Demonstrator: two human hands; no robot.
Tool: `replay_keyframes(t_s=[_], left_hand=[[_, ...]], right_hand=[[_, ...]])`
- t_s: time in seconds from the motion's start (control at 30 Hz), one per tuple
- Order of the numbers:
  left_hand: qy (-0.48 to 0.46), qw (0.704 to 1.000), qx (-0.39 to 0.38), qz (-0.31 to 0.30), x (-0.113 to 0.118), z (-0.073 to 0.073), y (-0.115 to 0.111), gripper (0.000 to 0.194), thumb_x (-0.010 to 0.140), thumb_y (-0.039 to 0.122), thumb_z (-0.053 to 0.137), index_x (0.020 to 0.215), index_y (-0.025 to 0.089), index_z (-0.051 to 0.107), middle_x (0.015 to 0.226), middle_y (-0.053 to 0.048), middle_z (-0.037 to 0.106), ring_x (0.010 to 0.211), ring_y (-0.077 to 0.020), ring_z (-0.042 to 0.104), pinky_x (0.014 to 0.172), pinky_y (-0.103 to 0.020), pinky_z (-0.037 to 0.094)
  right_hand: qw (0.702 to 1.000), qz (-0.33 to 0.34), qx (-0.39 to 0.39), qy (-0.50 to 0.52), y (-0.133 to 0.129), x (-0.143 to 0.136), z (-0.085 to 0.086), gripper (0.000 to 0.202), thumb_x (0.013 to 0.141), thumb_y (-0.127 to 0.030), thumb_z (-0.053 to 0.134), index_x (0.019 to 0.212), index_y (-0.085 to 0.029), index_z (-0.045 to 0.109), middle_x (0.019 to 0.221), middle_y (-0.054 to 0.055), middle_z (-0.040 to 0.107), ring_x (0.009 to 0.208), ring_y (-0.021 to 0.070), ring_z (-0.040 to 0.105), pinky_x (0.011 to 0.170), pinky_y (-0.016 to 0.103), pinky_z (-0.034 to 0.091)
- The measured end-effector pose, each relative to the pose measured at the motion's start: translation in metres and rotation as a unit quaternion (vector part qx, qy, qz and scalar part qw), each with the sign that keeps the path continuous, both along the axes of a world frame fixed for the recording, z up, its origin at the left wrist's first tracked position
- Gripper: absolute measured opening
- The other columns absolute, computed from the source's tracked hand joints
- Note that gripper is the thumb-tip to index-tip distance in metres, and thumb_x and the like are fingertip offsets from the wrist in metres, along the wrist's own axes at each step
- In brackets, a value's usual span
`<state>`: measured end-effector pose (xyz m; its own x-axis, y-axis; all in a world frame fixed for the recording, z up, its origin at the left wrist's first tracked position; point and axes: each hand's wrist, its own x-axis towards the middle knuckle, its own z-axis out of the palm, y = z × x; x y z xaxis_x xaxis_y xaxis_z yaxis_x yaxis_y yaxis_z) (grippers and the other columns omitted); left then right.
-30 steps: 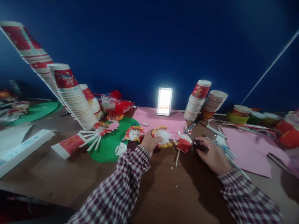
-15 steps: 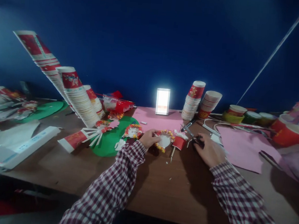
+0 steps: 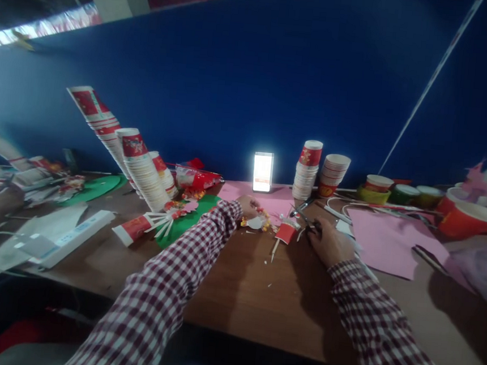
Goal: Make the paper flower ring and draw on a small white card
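Farther forward than half a second ago, the left hand [image 3: 249, 207] has been carried from the near left of the yellow-and-red ring [image 3: 257, 222] toward its far side, and the ring is now seen more edge-on, with its white centre foreshortened. The ring is found on the tabletop [image 3: 234, 289], at the front edge of the pink sheet [image 3: 282, 196]. The left grip is partly hidden and small in view; whether anything is pinched in it, or whether the ring is touched, cannot be told.

By the right hand [image 3: 331, 244] the scissors [image 3: 304, 214] are held, its grip closed about the dark handles, with the blades pointed away toward the pink sheet. Between the two hands, just beside the ring, a red cup piece [image 3: 286, 231] is seen with a pale stick [image 3: 275, 249] extending toward the near edge. The green sheet [image 3: 175, 233] is partly covered by the left sleeve [image 3: 167, 272]. Beside it a red cup [image 3: 132, 228] is laid on its side, its cut strips fanned out. At far left, another person's hand [image 3: 3, 201] has been brought into view.
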<state>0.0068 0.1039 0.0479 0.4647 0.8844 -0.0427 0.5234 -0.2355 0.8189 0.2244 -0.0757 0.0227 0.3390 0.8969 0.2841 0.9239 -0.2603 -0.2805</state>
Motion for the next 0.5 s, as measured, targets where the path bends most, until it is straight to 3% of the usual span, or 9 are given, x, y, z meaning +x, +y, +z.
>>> replay_keyframes(t_s=[0.17, 0.3, 0.4, 0.5], left_hand=[[0.076, 0.99, 0.117, -0.006, 0.012, 0.002, -0.026, 0.032, 0.09, 0.034, 0.053, 0.115, 0.014, 0.054, 0.116, -0.009, 0.056, 0.1, -0.0199, 0.057, 0.085, -0.041, 0.05], [0.128, 0.973, 0.181, -0.07, 0.03, -0.017, -0.074, 0.024, 0.085, 0.037, 0.057, 0.091, 0.015, 0.065, 0.091, -0.006, 0.065, 0.089, -0.0184, 0.06, 0.087, -0.038, 0.048], [0.141, 0.957, 0.232, -0.099, 0.043, -0.03, -0.1, 0.038, 0.07, 0.039, 0.07, 0.1, 0.017, 0.065, 0.104, -0.009, 0.064, 0.107, -0.0263, 0.054, 0.1, -0.041, 0.039], [0.146, 0.952, 0.246, -0.108, 0.051, -0.037, -0.11, 0.037, 0.066, 0.031, 0.069, 0.099, 0.014, 0.065, 0.101, -0.012, 0.065, 0.105, -0.0296, 0.055, 0.099, -0.044, 0.039]], right_hand=[[0.999, 0.012, 0.018, 0.025, 0.0, -0.001, 0.001, 0.035, 0.086, -0.037, 0.049, 0.114, -0.018, 0.056, 0.098, 0.013, 0.071, 0.082, 0.0261, 0.067, 0.061, 0.03, 0.042], [0.997, 0.035, 0.048, 0.052, 0.001, 0.0, -0.003, 0.033, 0.086, -0.035, 0.05, 0.114, -0.02, 0.057, 0.105, 0.01, 0.069, 0.091, 0.0256, 0.065, 0.07, 0.031, 0.044], [0.994, 0.045, 0.065, 0.075, 0.002, -0.001, -0.007, 0.033, 0.085, -0.034, 0.052, 0.114, -0.021, 0.058, 0.103, 0.009, 0.07, 0.091, 0.026, 0.065, 0.072, 0.032, 0.046], [0.99, 0.053, 0.083, 0.105, 0.003, -0.001, -0.011, 0.033, 0.082, -0.031, 0.056, 0.113, -0.02, 0.059, 0.103, 0.01, 0.07, 0.093, 0.0261, 0.065, 0.075, 0.034, 0.047]])
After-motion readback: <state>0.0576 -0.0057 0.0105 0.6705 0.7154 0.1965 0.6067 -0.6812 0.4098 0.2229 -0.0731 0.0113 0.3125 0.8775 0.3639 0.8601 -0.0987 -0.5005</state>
